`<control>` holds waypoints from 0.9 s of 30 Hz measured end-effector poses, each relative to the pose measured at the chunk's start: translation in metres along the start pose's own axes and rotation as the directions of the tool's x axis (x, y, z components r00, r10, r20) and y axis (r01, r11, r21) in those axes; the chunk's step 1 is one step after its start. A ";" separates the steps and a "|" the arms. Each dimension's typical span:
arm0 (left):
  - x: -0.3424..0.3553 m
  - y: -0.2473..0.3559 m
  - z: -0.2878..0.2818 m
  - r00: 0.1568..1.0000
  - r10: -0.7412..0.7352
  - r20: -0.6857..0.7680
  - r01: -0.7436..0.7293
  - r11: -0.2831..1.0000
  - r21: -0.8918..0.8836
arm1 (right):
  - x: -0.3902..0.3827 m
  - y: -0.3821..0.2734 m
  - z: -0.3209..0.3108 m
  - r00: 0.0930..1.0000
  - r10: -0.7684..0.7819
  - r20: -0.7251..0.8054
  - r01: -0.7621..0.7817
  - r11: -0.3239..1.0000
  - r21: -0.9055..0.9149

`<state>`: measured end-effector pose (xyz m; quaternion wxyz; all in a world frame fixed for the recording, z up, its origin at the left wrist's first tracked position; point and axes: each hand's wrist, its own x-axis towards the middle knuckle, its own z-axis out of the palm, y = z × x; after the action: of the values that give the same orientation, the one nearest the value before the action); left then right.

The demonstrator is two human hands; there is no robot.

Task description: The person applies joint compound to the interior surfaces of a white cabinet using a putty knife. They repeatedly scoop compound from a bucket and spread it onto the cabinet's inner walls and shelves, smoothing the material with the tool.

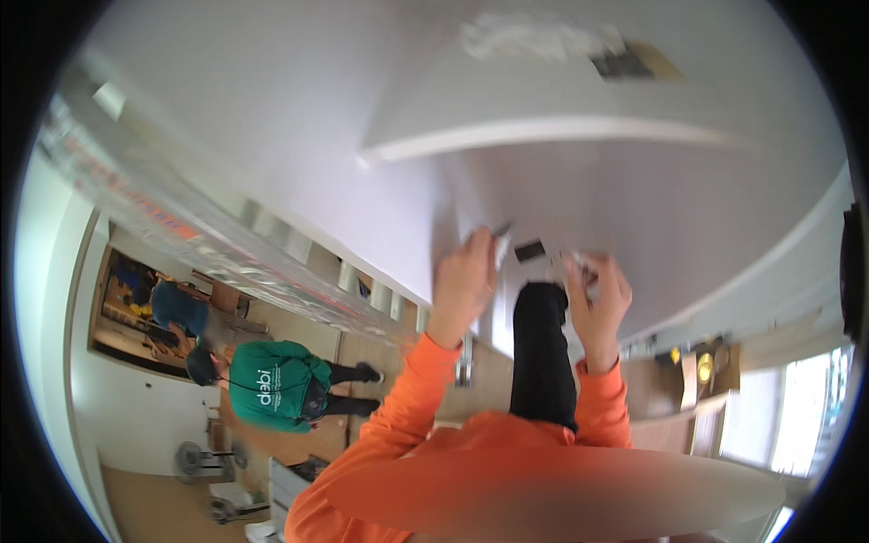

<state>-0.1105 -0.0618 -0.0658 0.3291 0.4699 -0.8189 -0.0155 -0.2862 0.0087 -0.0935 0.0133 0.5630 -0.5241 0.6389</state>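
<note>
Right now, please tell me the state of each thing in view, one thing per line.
left hand: raised, fingers closed on a thin dark tool; which tool, too blurred to tell
right hand: raised, pinching a small pale thing
white flat board: overhead, one small dark opening between the hands
person in green top: bent forward

Orange sleeves [412,398], white ceiling [272,118], a green shirt [272,385] (white lettering on it).

Both raised hands, left hand [463,271] and right hand [599,303], work against the white ceiling panel [634,199]; the ladder [226,244] obstructs leftward, open space lies rightward.
</note>
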 end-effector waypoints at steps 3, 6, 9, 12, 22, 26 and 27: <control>-0.006 0.014 0.017 0.999 -0.021 -0.031 0.019 0.998 -0.065 | -0.043 0.032 0.002 0.960 0.263 0.091 -0.268 0.962 0.048; -0.015 0.024 0.024 0.999 -0.031 -0.029 0.028 0.993 -0.115 | -0.100 0.056 0.016 0.877 0.477 0.058 -0.480 0.861 0.169; -0.023 0.029 0.023 0.997 -0.057 -0.058 0.049 0.990 -0.129 | -0.149 0.070 0.024 0.881 0.463 0.097 -0.472 0.876 0.099; -0.030 0.037 0.015 0.989 -0.086 -0.117 0.061 0.977 -0.202 | -0.179 0.072 0.022 0.854 0.472 0.220 -0.473 0.880 -0.051; -0.055 0.042 0.000 0.952 -0.207 -0.225 0.066 0.857 -0.510 | -0.210 0.066 0.011 0.900 0.179 0.398 -0.097 0.971 -0.217; -0.073 0.051 -0.011 0.945 -0.204 -0.256 0.042 0.852 -0.522 | -0.213 0.052 -0.001 0.916 0.281 0.287 -0.289 0.957 -0.015; -0.076 0.053 -0.012 0.943 -0.217 -0.253 0.054 0.849 -0.525 | -0.207 0.050 -0.005 0.860 0.435 0.266 -0.471 0.878 0.087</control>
<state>-0.1176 0.0306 -0.0784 0.5613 0.4196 -0.6893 -0.1835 -0.2440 0.1084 -0.2770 -0.2424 0.4956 -0.5905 0.5890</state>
